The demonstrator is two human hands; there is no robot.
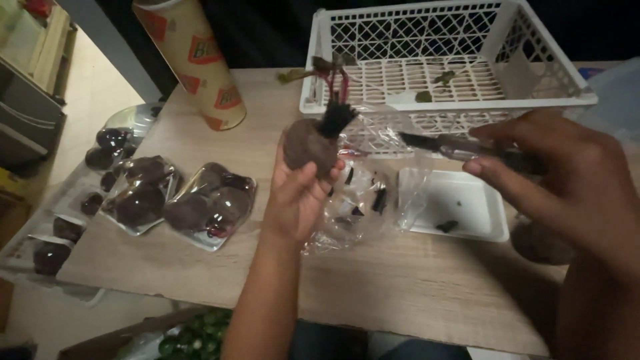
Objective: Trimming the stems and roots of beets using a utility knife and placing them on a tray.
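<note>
Above the wooden table (413, 287), the left hand (297, 193) is raised with its fingers closed around a dark, round beetroot (308, 143), held so that the trimmed black stem stub and a few thin red stalks point up and away toward the white plastic crate (533, 73). To the right of the beetroot, and clear of it, the right hand (567, 180) grips a knife (460, 145) by the handle; the blade points left, its tip near the beetroot's top but not touching. Between and below the two hands lies a crumpled clear plastic bag (370, 200), with dark trimmings on it. Just beside the bag, under the knife, a shallow white tray (460, 207) rests on the table and holds a few dark scraps. A second dark beetroot (540, 243) lies partly hidden beneath the right hand. Left of the left forearm, two wrapped packs of beetroots (180, 197) lie side by side on the table, and further packs rest lower at the far left. A tall cylindrical carton (197, 60) stands behind them.
</note>
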